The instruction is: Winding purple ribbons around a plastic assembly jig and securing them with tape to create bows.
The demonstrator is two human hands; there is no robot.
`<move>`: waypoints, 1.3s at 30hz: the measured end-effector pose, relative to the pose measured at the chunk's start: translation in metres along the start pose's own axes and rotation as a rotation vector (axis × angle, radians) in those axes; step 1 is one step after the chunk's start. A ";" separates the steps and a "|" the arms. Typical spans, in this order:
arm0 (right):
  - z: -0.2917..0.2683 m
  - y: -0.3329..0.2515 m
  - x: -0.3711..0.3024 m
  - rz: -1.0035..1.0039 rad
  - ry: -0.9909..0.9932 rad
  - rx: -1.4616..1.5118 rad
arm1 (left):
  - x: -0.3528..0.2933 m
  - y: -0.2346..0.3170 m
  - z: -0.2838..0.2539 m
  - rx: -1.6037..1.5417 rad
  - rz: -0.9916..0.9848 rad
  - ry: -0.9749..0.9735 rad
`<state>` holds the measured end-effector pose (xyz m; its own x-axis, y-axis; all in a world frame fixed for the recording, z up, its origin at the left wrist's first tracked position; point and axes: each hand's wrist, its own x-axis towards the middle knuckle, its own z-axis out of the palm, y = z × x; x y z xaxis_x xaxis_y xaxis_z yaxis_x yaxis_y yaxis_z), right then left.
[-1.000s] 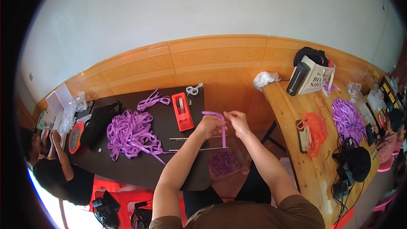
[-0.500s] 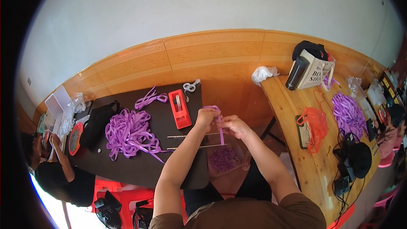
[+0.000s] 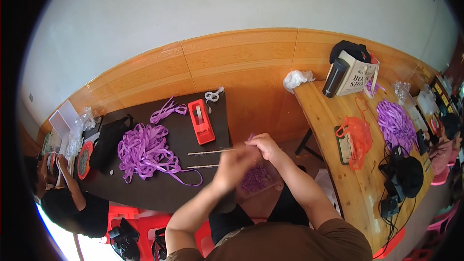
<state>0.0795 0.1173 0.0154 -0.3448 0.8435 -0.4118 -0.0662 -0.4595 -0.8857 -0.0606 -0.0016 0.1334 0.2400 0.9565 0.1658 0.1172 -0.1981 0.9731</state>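
Observation:
My right hand (image 3: 267,146) is closed in a pinch, with a bit of purple ribbon (image 3: 250,137) showing at its fingertips. Close beside it, my left hand (image 3: 235,165) is smeared by motion, so its fingers cannot be made out. Two thin rods (image 3: 205,152) stick out past the dark table's right edge, partly covered by my left hand. Below the hands, a clear plastic bin (image 3: 261,192) holds purple ribbon pieces. On the dark table (image 3: 159,198) to the left lies a large tangled heap of purple ribbon (image 3: 145,152), one loose strand trailing toward the rods.
A red tape dispenser (image 3: 201,122) and white-handled scissors (image 3: 211,96) lie at the dark table's back. The wooden table (image 3: 314,111) on the right bears a red plastic bag (image 3: 358,140), more purple ribbon (image 3: 396,124), and a black cap (image 3: 411,180). Another person (image 3: 72,208) sits far left.
My left hand has dropped down and toward me, blurring. The ribbon length that hung between the hands no longer shows. The loose strand by the heap now curls. The view has shifted slightly.

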 end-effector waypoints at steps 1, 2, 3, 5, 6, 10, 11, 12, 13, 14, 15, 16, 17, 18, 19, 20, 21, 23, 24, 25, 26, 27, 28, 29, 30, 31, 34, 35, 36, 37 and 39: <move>0.002 -0.001 -0.001 0.034 0.038 -0.007 | -0.030 0.004 0.014 -0.147 -0.102 -0.059; 0.005 0.001 -0.002 0.032 0.023 -0.018 | -0.056 -0.002 0.026 -0.196 -0.221 -0.100; 0.010 0.003 -0.001 0.035 0.012 -0.016 | -0.076 -0.022 0.039 -0.200 -0.138 -0.124; 0.015 0.008 -0.001 0.103 0.063 0.012 | -0.098 -0.076 0.062 -0.252 -0.211 0.045; 0.012 0.013 0.002 0.103 0.066 0.011 | -0.096 -0.105 0.071 -0.215 -0.213 0.177; 0.008 0.041 0.003 0.200 0.076 0.077 | -0.052 -0.158 0.076 0.146 0.026 0.656; 0.009 0.044 0.000 0.250 0.095 0.063 | -0.040 -0.162 0.072 0.290 0.195 0.747; 0.006 0.049 -0.002 0.262 0.053 0.086 | -0.030 -0.168 0.072 0.319 0.156 0.763; 0.009 0.052 -0.005 0.262 0.048 0.080 | -0.021 -0.177 0.068 0.319 0.156 0.771; 0.011 0.056 -0.008 0.288 0.008 0.131 | -0.013 -0.185 0.063 0.182 0.155 0.747; 0.010 0.062 -0.011 0.314 -0.022 0.187 | -0.006 -0.183 0.062 0.040 0.153 0.711; 0.006 0.071 -0.015 0.319 -0.075 0.295 | 0.000 -0.181 0.067 -0.377 0.081 0.692; 0.003 0.079 -0.012 0.320 -0.073 0.296 | 0.002 -0.179 0.065 -0.378 0.079 0.692; 0.000 0.084 -0.009 0.396 -0.088 0.281 | 0.003 -0.177 0.063 -0.487 -0.003 0.631; -0.003 0.090 -0.008 0.472 -0.103 0.266 | 0.004 -0.175 0.062 -0.593 -0.086 0.569; -0.007 0.098 -0.008 0.474 -0.100 0.269 | 0.005 -0.174 0.064 -0.598 -0.102 0.601; -0.007 0.104 -0.011 0.489 -0.140 0.266 | 0.003 -0.172 0.063 -0.599 -0.109 0.605; -0.009 0.114 -0.015 0.513 -0.181 0.266 | 0.000 -0.170 0.060 -0.644 -0.218 0.580; -0.013 0.122 -0.016 0.575 -0.230 0.291 | -0.003 -0.166 0.059 -0.670 -0.238 0.571; -0.016 0.130 -0.017 0.637 -0.280 0.318 | -0.003 -0.163 0.059 -0.669 -0.248 0.569; -0.018 0.138 -0.019 0.643 -0.276 0.326 | -0.001 -0.160 0.059 -0.653 -0.216 0.557; -0.019 0.145 -0.019 0.649 -0.271 0.313 | 0.000 -0.159 0.058 -0.636 -0.179 0.550; -0.019 0.152 -0.021 0.655 -0.265 0.300 | -0.001 -0.163 0.059 -0.660 -0.158 0.550; -0.018 0.161 -0.024 0.657 -0.265 0.303 | -0.001 -0.165 0.058 -0.658 -0.161 0.550; -0.016 0.167 -0.029 0.564 -0.170 0.308 | -0.001 -0.166 0.058 -0.675 -0.170 0.553; -0.014 0.173 -0.033 0.471 -0.076 0.312 | -0.001 -0.167 0.058 -0.691 -0.177 0.555; -0.011 0.187 -0.044 0.146 0.256 0.213 | 0.002 -0.168 0.059 -0.714 -0.188 0.552; -0.011 0.191 -0.048 -0.070 0.339 0.208 | 0.002 -0.169 0.060 -0.711 -0.187 0.549; -0.010 0.194 -0.052 -0.071 0.341 0.213 | 0.002 -0.170 0.060 -0.715 -0.180 0.553; -0.010 0.196 -0.056 -0.355 0.451 -0.039 | 0.002 -0.171 0.060 -0.719 -0.173 0.557; -0.006 0.194 -0.062 -0.635 0.559 -0.295 | 0.001 -0.172 0.059 -0.706 -0.185 0.554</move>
<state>0.0939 -0.0220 -0.1319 0.1867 0.9620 0.1990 0.1804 0.1656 -0.9695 -0.0232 0.0208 -0.0429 -0.2419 0.9620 -0.1267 -0.5523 -0.0292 0.8331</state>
